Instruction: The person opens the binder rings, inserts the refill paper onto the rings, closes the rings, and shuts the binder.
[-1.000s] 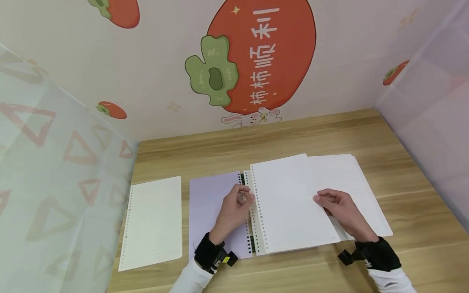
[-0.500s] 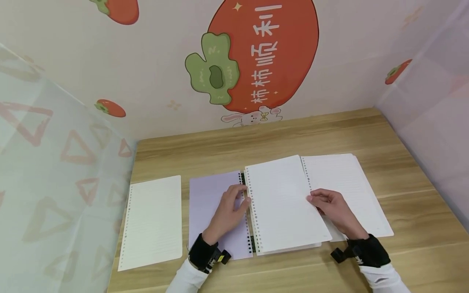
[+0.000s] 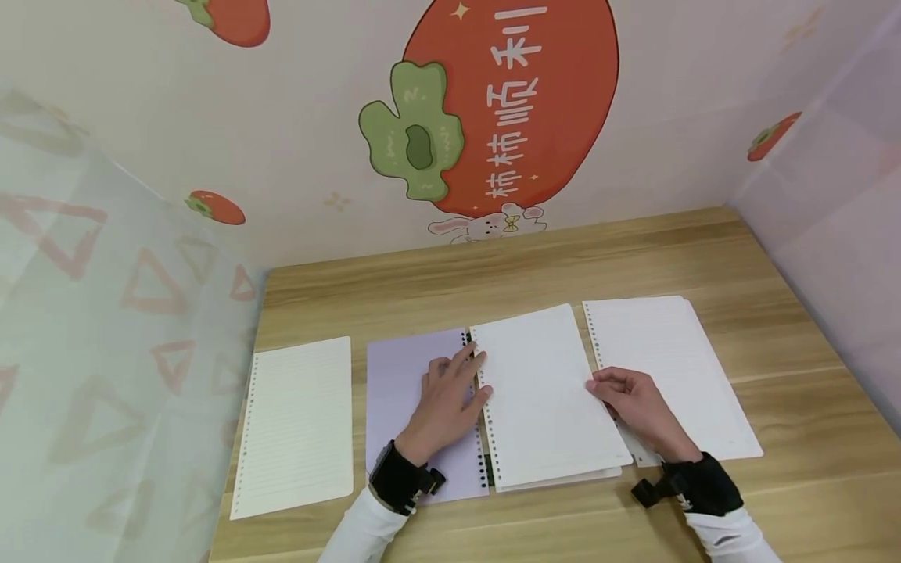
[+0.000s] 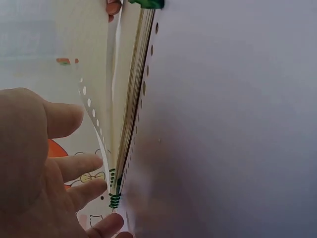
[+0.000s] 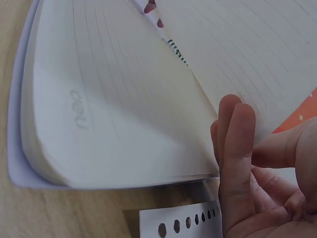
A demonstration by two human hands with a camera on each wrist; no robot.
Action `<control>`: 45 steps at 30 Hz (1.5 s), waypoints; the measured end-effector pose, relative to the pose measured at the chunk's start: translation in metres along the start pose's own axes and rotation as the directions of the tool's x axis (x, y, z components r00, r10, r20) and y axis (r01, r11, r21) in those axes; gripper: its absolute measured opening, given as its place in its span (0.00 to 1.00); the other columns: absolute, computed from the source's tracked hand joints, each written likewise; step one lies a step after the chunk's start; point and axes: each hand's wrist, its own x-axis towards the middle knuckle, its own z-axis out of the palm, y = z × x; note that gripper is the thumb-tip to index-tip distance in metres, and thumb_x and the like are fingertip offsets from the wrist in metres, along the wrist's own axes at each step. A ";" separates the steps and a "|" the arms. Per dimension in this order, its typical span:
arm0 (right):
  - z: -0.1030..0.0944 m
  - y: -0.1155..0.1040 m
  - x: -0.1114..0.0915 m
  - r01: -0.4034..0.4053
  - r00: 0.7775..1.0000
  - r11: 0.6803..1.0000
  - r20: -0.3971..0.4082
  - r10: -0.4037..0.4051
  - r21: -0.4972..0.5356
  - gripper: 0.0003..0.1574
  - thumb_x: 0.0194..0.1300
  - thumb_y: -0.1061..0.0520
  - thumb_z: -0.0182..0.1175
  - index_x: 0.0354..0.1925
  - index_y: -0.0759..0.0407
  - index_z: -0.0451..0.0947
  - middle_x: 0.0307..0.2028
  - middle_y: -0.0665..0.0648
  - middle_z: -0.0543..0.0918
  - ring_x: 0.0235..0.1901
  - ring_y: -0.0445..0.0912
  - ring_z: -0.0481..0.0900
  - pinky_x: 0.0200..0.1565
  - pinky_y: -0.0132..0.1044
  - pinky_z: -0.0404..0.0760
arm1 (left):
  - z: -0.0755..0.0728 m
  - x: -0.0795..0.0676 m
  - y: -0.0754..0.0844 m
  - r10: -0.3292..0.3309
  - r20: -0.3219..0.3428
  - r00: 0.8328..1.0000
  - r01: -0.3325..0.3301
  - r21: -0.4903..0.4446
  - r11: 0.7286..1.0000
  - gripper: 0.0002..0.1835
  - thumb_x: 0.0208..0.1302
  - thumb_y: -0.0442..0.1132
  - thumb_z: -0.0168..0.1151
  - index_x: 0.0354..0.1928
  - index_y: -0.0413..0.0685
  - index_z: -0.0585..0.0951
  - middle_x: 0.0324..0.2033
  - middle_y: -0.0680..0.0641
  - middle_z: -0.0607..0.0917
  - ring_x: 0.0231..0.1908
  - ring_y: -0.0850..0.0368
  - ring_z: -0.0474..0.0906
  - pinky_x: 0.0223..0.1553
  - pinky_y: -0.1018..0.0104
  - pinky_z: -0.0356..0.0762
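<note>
The hands meet the white sheet [image 3: 556, 403] from opposite sides: the left hand [image 3: 443, 403], its fingers loosely extended and spread, has its fingertips at the punched nine-o'clock edge, while the right hand [image 3: 633, 403] pinches the three-o'clock edge between thumb and fingers. Whether every left fingertip touches the paper, I cannot tell. The sheet lies over the page block [image 4: 134, 84] of a spread notebook, just to the three-o'clock side of its spine, and the right wrist view shows it raised off the pages beneath. Faint lettering [image 5: 79, 109] is printed near a corner of the page below. The purple cover [image 3: 397, 391] extends toward nine o'clock, partly under the left hand; green rings [image 4: 114, 201] show along the spine.

Beyond the cover, at nine o'clock, a separate lined sheet [image 3: 299, 426] rests on the worktop [image 3: 352, 306]. At three o'clock from the notebook lie more lined sheets [image 3: 662, 352], partly behind the right hand. At twelve o'clock stands a wall [image 3: 303, 133] with a big printed persimmon [image 3: 566, 102].
</note>
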 end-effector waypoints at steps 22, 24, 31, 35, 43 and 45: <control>-0.001 0.001 0.001 0.008 1.000 1.000 0.001 -0.008 -0.025 0.29 0.71 0.46 0.64 0.55 0.70 0.79 0.30 0.55 0.86 0.27 0.43 0.76 0.30 0.32 0.74 | 0.000 0.001 0.005 -0.007 0.014 1.000 0.005 0.135 0.991 0.30 0.81 0.55 0.45 0.79 0.53 0.66 0.81 0.46 0.57 0.66 0.41 0.59 0.67 0.41 0.52; -0.001 0.001 0.000 0.011 1.000 1.000 0.004 -0.011 -0.024 0.29 0.71 0.46 0.64 0.55 0.70 0.79 0.30 0.55 0.86 0.26 0.43 0.76 0.30 0.32 0.74 | -0.001 0.000 0.005 -0.003 0.017 1.000 0.001 0.130 0.992 0.30 0.81 0.54 0.45 0.79 0.53 0.66 0.81 0.46 0.57 0.67 0.40 0.59 0.67 0.41 0.52; 0.000 0.000 -0.001 0.010 1.000 1.000 0.009 -0.010 -0.021 0.28 0.72 0.46 0.63 0.54 0.70 0.79 0.29 0.54 0.86 0.26 0.43 0.76 0.30 0.32 0.74 | -0.007 -0.001 0.007 0.032 -0.002 0.999 -0.032 0.132 0.991 0.31 0.79 0.54 0.50 0.78 0.52 0.69 0.80 0.46 0.61 0.67 0.40 0.60 0.63 0.41 0.56; 0.000 0.000 -0.001 0.028 1.000 0.999 0.006 -0.027 -0.044 0.27 0.72 0.47 0.63 0.54 0.70 0.79 0.30 0.55 0.86 0.26 0.43 0.76 0.29 0.32 0.74 | -0.011 -0.008 0.011 0.030 -0.002 1.000 -0.030 0.145 0.989 0.29 0.74 0.54 0.59 0.73 0.54 0.75 0.76 0.48 0.67 0.64 0.43 0.63 0.61 0.43 0.59; -0.001 -0.001 -0.002 0.080 0.997 0.991 0.009 -0.080 -0.104 0.25 0.73 0.48 0.62 0.54 0.69 0.79 0.34 0.58 0.88 0.25 0.43 0.77 0.29 0.32 0.74 | -0.010 -0.031 0.022 0.108 0.088 0.990 -0.120 0.142 0.983 0.22 0.69 0.55 0.65 0.62 0.57 0.80 0.64 0.52 0.75 0.62 0.49 0.66 0.63 0.49 0.62; -0.001 -0.001 -0.003 0.092 0.996 0.990 0.014 -0.091 -0.108 0.25 0.73 0.48 0.62 0.54 0.70 0.79 0.35 0.58 0.88 0.25 0.44 0.78 0.29 0.32 0.74 | -0.008 -0.037 0.025 0.149 0.131 0.980 -0.169 0.155 0.973 0.22 0.70 0.56 0.64 0.61 0.59 0.79 0.63 0.53 0.75 0.61 0.50 0.66 0.65 0.51 0.61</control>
